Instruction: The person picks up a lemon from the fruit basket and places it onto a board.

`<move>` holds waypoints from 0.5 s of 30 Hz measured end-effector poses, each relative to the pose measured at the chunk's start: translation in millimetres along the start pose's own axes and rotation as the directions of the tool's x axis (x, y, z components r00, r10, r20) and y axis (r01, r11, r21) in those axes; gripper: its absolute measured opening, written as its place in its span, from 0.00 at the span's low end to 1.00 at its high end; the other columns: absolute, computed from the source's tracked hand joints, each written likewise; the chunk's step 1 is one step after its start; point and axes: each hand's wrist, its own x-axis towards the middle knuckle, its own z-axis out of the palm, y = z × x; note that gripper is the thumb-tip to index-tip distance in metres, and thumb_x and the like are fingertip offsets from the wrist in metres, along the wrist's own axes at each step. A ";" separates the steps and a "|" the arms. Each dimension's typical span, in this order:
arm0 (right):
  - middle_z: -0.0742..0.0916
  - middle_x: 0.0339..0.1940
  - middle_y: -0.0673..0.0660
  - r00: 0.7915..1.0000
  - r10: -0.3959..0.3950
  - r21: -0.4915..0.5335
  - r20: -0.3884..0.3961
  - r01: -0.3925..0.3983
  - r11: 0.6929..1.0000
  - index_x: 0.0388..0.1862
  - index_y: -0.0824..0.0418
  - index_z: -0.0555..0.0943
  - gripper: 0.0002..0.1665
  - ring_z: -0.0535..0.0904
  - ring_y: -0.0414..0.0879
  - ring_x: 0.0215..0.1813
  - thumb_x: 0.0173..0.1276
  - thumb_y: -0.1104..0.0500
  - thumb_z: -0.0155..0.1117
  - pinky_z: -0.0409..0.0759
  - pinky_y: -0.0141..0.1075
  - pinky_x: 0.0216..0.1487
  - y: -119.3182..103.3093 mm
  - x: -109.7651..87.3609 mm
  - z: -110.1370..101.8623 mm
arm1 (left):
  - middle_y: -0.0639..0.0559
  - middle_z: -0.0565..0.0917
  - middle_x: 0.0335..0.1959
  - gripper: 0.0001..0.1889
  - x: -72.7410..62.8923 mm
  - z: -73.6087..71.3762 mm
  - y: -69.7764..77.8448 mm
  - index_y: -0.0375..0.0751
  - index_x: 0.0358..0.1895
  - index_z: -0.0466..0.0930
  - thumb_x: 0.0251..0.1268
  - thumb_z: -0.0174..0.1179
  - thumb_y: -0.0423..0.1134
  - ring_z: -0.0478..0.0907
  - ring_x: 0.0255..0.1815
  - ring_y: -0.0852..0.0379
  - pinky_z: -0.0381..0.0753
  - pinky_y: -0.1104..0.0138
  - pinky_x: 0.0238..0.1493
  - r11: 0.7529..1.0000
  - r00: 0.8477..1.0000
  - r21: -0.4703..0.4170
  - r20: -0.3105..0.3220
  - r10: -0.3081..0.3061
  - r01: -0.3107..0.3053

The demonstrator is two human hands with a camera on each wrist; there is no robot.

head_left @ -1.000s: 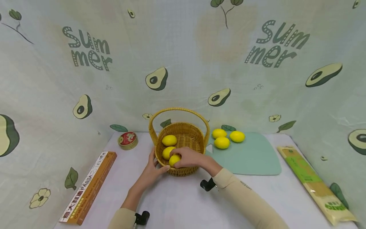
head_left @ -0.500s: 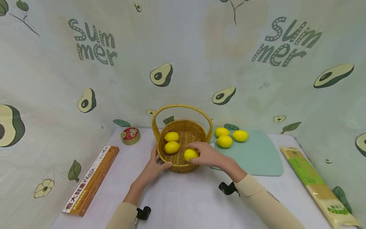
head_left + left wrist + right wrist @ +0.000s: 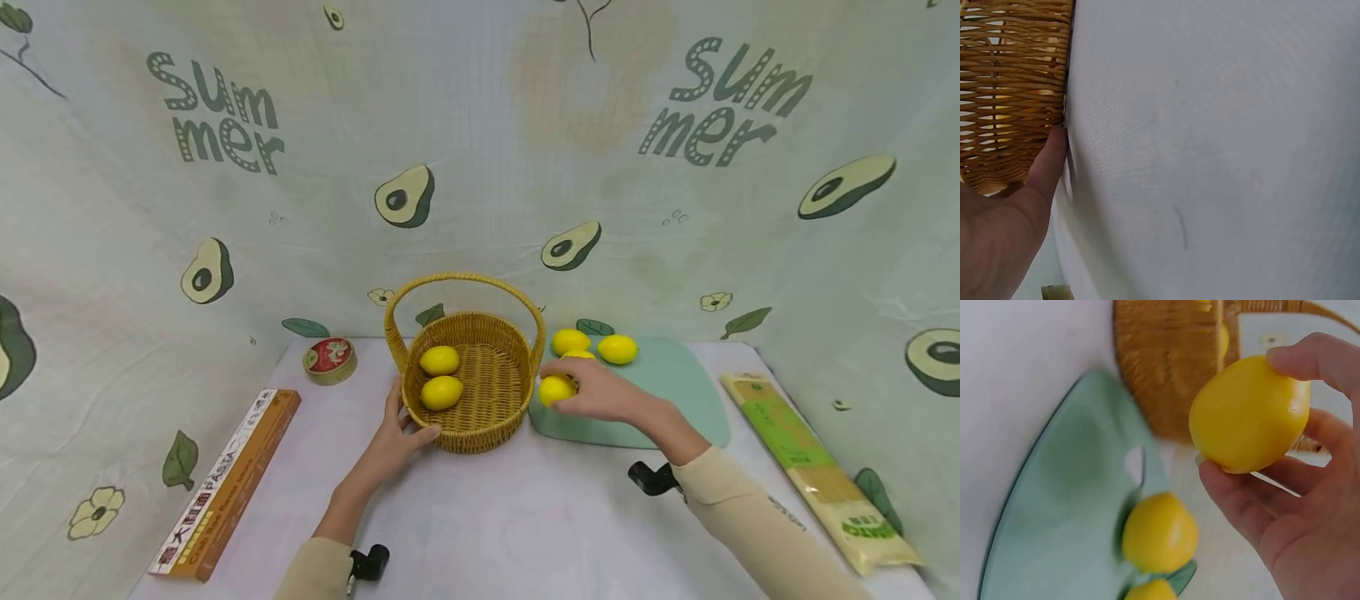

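In the head view, a wicker basket (image 3: 474, 442) with a tall arched handle stands near the back of the table. Two lemons (image 3: 440, 393) lie inside on its left. My left hand (image 3: 387, 443) rests against the basket's left front side, thumb and fingers spread along it; the left wrist view has an extended digit touching the weave low down. Right of the basket, my right hand (image 3: 603, 393) pinches a lemon (image 3: 557, 390) between thumb and fingertips, over the near left part of a green cutting board (image 3: 667, 408). Three more lemons (image 3: 617, 349) sit at the board's back, one partly hidden behind the right hand.
A round red-topped tin (image 3: 330, 360) is at the back left, with a long pasta box (image 3: 228, 483) in front of it. A noodle packet (image 3: 821, 471) lies along the right side. A printed cloth (image 3: 480, 150) hangs behind everything.
My right hand has lifted a lemon from the basket's front, carried it right past the rim and now has it over the board. My left hand stays at the basket.
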 end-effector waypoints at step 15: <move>0.86 0.51 0.58 0.974 0.222 -0.165 0.049 -0.212 0.963 0.58 0.62 0.81 0.29 0.75 0.47 0.40 0.57 0.53 0.69 0.73 0.39 0.41 77.4 -12.0 -20.8 | 0.45 0.38 0.83 0.59 4.4 -2.8 0.0 0.73 0.77 0.22 0.62 0.68 0.53 0.50 0.80 0.32 0.58 0.40 0.75 1.000 1.000 0.016 0.017 -0.015 0.015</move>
